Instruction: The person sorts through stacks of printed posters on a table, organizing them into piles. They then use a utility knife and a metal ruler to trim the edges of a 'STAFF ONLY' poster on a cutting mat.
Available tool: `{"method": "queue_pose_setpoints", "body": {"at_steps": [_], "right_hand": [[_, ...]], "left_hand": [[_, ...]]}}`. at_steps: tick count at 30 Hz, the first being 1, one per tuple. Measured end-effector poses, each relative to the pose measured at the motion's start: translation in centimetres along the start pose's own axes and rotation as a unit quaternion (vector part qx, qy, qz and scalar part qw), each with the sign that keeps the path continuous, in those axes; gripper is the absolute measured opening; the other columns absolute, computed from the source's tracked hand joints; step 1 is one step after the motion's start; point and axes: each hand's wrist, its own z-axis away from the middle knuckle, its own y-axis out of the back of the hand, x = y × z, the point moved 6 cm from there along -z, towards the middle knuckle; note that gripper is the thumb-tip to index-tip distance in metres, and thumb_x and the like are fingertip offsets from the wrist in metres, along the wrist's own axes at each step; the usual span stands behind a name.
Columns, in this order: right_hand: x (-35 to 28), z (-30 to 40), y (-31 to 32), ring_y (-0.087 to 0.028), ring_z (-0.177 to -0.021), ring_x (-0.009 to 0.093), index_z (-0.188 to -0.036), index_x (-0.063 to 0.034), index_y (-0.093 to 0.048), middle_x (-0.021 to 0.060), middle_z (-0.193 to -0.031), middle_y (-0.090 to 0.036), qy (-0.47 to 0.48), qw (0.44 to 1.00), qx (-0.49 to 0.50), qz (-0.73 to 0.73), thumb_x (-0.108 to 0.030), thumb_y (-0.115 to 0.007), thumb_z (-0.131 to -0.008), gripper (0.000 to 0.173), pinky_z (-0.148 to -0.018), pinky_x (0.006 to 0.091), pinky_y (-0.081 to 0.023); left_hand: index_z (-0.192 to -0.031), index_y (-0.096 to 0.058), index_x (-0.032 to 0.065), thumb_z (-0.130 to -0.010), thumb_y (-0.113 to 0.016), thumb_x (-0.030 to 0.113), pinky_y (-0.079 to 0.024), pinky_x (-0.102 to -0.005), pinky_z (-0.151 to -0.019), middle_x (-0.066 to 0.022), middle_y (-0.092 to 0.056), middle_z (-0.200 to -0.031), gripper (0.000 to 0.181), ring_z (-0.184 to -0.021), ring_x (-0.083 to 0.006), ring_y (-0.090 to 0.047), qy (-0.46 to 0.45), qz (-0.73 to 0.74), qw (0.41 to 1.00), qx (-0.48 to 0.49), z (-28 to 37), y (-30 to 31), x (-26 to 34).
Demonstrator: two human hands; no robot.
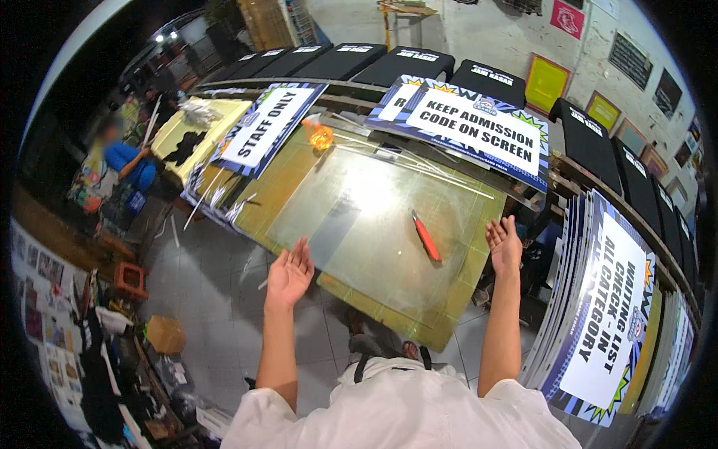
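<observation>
Both of my hands hang in the air at the two sides of the work table, palms turned up and holding nothing. My left hand is by the table's left edge, fingers slightly apart. Off the right edge, my right hand has its fingers loosely bent. Between them a clear sheet, glass or plastic, lies on a yellow-green cutting mat. A red-handled utility knife rests on the sheet, right of its middle. Behind the sheet's far left corner stands a spray bottle with orange liquid.
Printed sign boards lie at the table's back left and back right. More sign boards lean stacked at my right. Black shirts line a rack behind. A person in blue sits beyond a yellow tray holding scraps.
</observation>
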Motion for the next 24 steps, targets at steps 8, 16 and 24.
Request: {"method": "queue_pose_setpoints", "body": {"at_steps": [8,16,24], "right_hand": [[2.7,-16.9,-3.2,-0.064,-0.103,0.034,-0.153,-0.0005,-0.009,0.0239,-0.130,-0.050,-0.028,0.987,0.146,-0.054,-0.054,-0.064,-0.092,0.099,-0.084,0.0409,-0.056],[4.6,-27.5,-5.7,-0.041,-0.132,0.038,-0.149,-0.0115,-0.028,0.0194,-0.145,-0.038,-0.005,0.955,0.296,-0.020,-0.052,-0.078,-0.080,0.094,-0.098,0.0538,-0.049],[3.5,-31.1,-5.0,-0.061,-0.111,0.025,-0.129,-0.0082,-0.056,0.0101,-0.127,-0.061,0.103,0.970,0.218,-0.037,-0.008,-0.073,-0.089,0.044,-0.089,0.0499,-0.052]], "left_hand": [[-0.141,-0.044,0.0064,-0.102,-0.051,0.036,-0.050,-0.0372,-0.092,-0.0109,-0.059,-0.136,0.050,-0.116,-0.0221,-0.062,0.006,-0.392,0.920,-0.012,-34.7,-11.3,6.1],[-0.096,-0.061,0.0061,-0.086,-0.075,0.047,-0.045,-0.0277,-0.053,-0.0006,-0.054,-0.076,0.044,-0.062,-0.0113,-0.053,-0.036,-0.554,0.831,0.035,-57.4,-12.3,5.4],[-0.123,-0.062,0.0049,-0.096,-0.066,0.034,-0.051,-0.0409,-0.094,-0.0057,-0.064,-0.120,0.040,-0.111,-0.0204,-0.060,0.075,-0.513,0.846,-0.123,-58.4,-14.8,1.4]]}}
